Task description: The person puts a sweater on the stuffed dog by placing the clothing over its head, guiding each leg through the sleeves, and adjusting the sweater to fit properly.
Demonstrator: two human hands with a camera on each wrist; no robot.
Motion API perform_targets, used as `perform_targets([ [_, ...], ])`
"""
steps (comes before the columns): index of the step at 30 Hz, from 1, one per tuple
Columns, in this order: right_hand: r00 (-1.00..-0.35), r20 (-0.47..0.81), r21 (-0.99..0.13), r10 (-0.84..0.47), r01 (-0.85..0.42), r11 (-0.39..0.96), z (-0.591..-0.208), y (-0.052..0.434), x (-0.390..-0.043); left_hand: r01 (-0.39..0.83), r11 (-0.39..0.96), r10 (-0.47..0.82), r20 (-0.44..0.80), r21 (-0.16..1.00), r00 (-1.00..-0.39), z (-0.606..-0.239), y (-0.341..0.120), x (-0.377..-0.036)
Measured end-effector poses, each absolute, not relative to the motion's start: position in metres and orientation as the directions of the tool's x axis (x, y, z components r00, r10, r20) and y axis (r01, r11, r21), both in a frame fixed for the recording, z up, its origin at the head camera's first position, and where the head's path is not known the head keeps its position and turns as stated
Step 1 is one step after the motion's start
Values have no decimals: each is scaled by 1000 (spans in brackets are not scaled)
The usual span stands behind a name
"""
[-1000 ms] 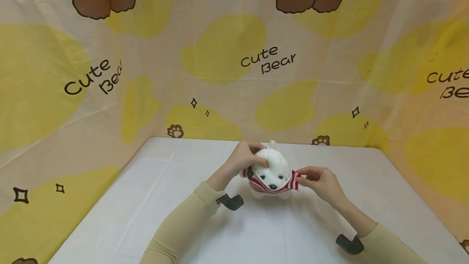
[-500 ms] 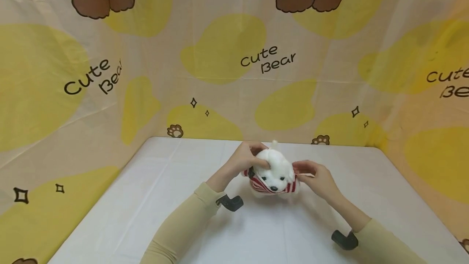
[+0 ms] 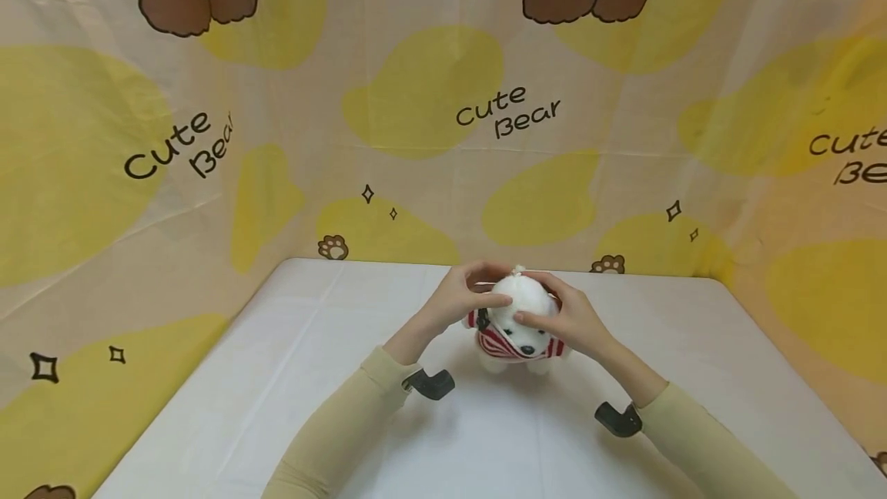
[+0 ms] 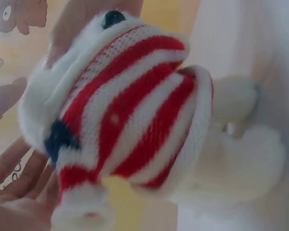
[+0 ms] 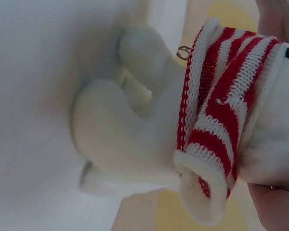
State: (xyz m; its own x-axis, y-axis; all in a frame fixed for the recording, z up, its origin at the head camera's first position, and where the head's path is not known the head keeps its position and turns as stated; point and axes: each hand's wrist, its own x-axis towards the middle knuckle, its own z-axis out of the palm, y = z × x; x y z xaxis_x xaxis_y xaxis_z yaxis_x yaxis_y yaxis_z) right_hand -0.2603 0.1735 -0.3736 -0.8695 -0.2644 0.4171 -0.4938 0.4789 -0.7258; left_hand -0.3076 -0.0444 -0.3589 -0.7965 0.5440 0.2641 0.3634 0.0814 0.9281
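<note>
A white plush dog (image 3: 523, 299) in a red-and-white striped knit sweater (image 4: 130, 106) stands on its feet on the table. My left hand (image 3: 457, 295) holds its head from the left, thumb across the front. From the other side my right hand (image 3: 571, 318) cups the head, thumb above the eye and fingers over the top. The back of the head, where the fingertips meet it, is hidden. In the right wrist view a sweater sleeve (image 5: 207, 178) hangs loose over the plush legs. A dark blue patch (image 4: 60, 142) shows on the sweater.
The white table (image 3: 333, 406) reaches to a patterned cloth backdrop (image 3: 416, 98) at the back and sides. A black curved wrist mount (image 3: 431, 383) sits below my left wrist, and another black mount (image 3: 619, 419) below my right.
My right hand has let go of the sweater's right sleeve and moved left and up onto the plush dog's head. My left hand has stayed at the head, its thumb slightly higher.
</note>
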Motion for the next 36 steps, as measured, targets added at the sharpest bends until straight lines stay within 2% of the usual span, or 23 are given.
perform_targets([
  [4,-882,400,-744,-248,-471,475,-374,174,-261,403,173,496,274,899,-824,-361,-61,-310],
  [9,-908,350,-789,-228,-418,451,-375,176,-263,375,281,525,185,884,-830,-371,-78,-311],
  [17,-916,346,-800,-205,-402,445,-376,175,-265,377,293,539,174,879,-824,-389,-80,-310],
  [25,-912,362,-818,-191,-409,404,-379,171,-265,281,323,461,109,904,-881,-396,-85,-312],
  [36,-904,371,-821,-213,-427,379,-381,172,-264,209,438,417,8,874,-909,-404,-91,-316],
])
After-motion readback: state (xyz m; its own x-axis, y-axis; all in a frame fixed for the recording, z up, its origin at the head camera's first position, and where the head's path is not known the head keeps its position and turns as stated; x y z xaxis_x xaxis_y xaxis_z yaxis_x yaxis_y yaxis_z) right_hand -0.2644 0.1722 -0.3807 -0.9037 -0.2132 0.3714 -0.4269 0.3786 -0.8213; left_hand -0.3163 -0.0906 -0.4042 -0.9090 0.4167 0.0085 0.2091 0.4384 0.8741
